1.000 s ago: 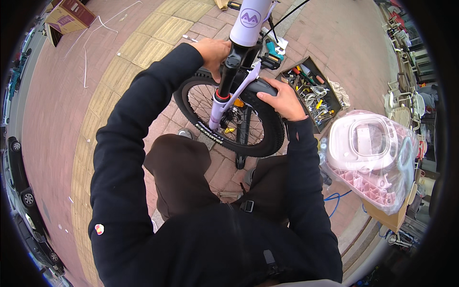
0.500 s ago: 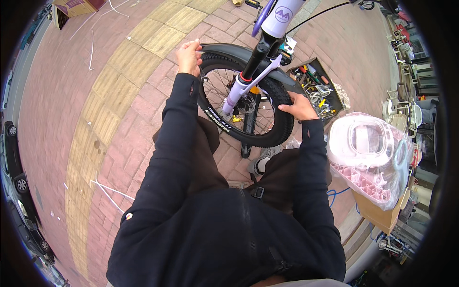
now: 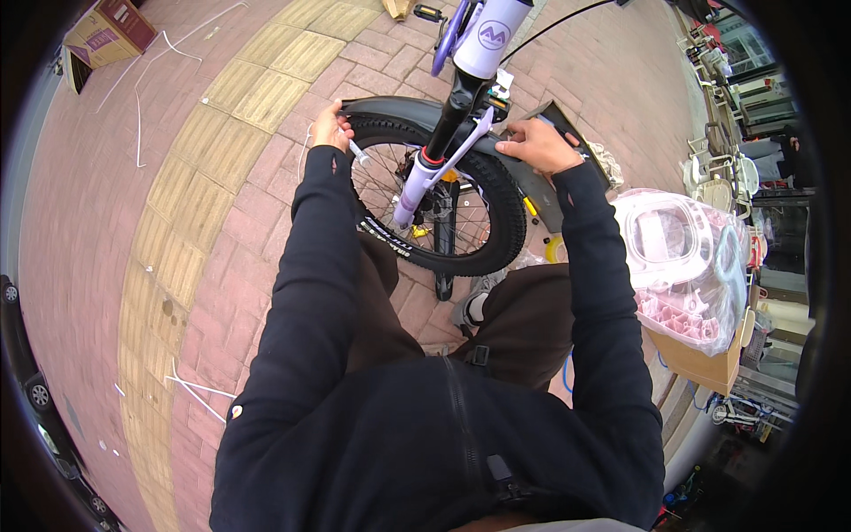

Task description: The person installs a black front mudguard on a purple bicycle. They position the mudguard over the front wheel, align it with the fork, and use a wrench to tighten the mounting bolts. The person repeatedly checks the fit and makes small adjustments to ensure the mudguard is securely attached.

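A bicycle front wheel (image 3: 507, 232) with a knobby black tyre stands before me, under a lilac fork (image 3: 417, 191) and head tube. Over the tyre arches a black mudguard (image 3: 390, 108). My left hand (image 3: 330, 131) is closed at the mudguard's left end; a small pale, thin piece (image 3: 359, 153) juts out beside its fingers, too blurred to name. At the other end, my right hand (image 3: 542, 147) pinches the mudguard's edge with thumb and fingers. A black stand leg or bar shows behind the spokes.
A dark tool tray (image 3: 567, 124) lies beyond my right wrist, partly hidden by it. Right of my arm, a plastic-wrapped pink and white item (image 3: 669, 257) rests on a cardboard box (image 3: 700, 359). A yellow tape roll (image 3: 556, 249) lies near the tyre. White strips (image 3: 139, 115) litter the paving.
My right hand has left the tyre's right side and moved up to the mudguard's right end. My left hand stays at the left end. The whole view has shifted slightly.
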Demonstrator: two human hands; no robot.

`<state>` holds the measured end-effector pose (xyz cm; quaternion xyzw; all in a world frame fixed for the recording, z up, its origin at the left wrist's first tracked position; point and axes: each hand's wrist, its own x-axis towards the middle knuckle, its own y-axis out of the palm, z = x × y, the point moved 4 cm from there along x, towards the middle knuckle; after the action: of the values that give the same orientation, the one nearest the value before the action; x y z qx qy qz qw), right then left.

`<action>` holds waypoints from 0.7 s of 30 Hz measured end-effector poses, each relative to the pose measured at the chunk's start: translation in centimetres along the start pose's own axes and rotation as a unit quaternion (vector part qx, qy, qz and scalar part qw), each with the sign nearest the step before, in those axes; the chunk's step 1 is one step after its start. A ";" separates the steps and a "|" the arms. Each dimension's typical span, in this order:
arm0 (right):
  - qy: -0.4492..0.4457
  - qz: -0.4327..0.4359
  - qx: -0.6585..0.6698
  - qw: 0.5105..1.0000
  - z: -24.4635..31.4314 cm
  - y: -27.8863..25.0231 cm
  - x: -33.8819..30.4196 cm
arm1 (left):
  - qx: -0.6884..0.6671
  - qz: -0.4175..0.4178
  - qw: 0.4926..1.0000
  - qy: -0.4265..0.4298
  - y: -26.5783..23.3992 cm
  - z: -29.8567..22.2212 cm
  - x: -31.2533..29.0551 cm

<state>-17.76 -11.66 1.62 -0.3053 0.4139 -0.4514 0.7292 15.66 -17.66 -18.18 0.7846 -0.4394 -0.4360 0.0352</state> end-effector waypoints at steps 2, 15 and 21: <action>-0.009 0.022 -0.024 0.999 0.3 0.1 0.4 | 0.029 0.007 0.999 0.018 0.3 0.0 0.2; -0.041 0.086 -0.091 0.991 1.3 0.4 0.8 | 0.104 -0.006 0.995 0.007 1.4 -0.9 -0.9; -0.010 0.114 0.001 0.993 1.3 0.4 0.8 | 0.082 0.015 0.997 -0.004 0.7 -0.9 -0.7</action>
<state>-16.23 -12.13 1.68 -0.2594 0.4384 -0.3629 0.7803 15.69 -17.91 -16.85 0.7766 -0.4852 -0.4012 -0.0242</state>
